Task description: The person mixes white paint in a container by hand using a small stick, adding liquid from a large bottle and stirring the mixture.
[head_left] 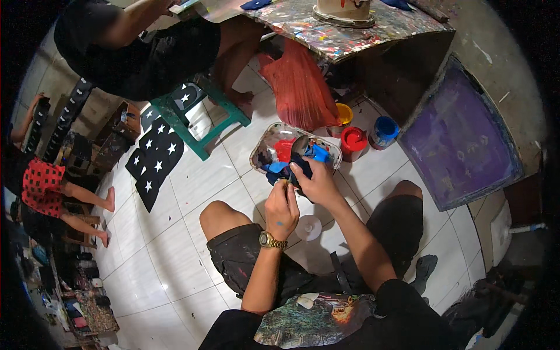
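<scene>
My right hand [318, 184] grips a dark cloth [297, 169] over the front edge of a paint-smeared tray [263, 140]. My left hand [281, 207] is closed at the cloth's lower end, on a small narrow item I cannot make out. A rounded metal piece [301, 144] rises just above the cloth. Red paint [284, 149] and bright blue pieces [321, 153] lie in the tray. Tubs of red [353, 146], yellow [344, 112] and blue paint [385, 131] stand at its right. A white disc [308, 227] is on the floor below my hands.
One person [151, 58] is by a green stool [204, 134] and paint-spattered table [379, 29], another [41, 192] at left. Black star-printed pieces [151, 175] lie left. A red bag [297, 87] is behind the tray; a purple framed screen [455, 140] leans at right.
</scene>
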The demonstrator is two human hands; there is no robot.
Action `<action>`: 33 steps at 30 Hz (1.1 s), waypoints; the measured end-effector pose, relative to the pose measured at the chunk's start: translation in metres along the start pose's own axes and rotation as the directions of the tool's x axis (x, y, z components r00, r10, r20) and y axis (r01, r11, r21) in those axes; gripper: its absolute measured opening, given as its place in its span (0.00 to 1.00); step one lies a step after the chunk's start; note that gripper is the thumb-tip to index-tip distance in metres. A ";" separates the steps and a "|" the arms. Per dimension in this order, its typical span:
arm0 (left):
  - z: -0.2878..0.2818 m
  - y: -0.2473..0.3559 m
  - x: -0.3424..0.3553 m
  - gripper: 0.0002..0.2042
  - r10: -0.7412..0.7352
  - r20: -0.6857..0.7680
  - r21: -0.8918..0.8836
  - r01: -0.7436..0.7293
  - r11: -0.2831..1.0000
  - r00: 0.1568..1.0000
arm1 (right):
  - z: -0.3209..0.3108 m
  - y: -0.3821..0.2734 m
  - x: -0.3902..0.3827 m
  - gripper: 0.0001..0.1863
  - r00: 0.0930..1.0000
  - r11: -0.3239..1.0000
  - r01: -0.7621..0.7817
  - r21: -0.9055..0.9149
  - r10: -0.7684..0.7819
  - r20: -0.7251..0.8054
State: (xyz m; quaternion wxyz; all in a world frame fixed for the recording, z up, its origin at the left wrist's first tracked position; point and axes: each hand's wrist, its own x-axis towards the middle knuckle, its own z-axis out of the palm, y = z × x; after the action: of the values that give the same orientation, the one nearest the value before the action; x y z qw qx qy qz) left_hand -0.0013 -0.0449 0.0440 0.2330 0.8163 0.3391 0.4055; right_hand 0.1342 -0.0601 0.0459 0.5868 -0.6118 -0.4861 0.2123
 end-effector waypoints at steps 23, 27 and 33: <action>-0.007 -0.011 -0.006 0.09 -0.363 -0.013 -0.171 0.355 0.919 0.932 | -0.015 0.039 0.006 0.21 0.835 0.835 -0.372 0.405 0.492 -0.247; -0.007 -0.014 -0.006 0.08 -0.409 -0.025 -0.270 0.388 0.881 0.912 | -0.032 0.055 0.032 0.27 0.945 0.782 -0.295 0.550 0.324 0.046; -0.004 -0.017 -0.007 0.10 -0.431 -0.001 -0.470 0.380 0.796 0.902 | -0.030 0.053 0.034 0.24 0.998 0.796 -0.046 -0.604 0.064 0.008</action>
State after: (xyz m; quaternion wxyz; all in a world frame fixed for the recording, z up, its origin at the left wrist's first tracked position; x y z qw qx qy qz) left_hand -0.0140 -0.0380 0.0314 0.4819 0.6227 0.4125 0.4581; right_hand 0.1930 -0.0380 0.0141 0.3483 -0.7776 -0.5185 0.0722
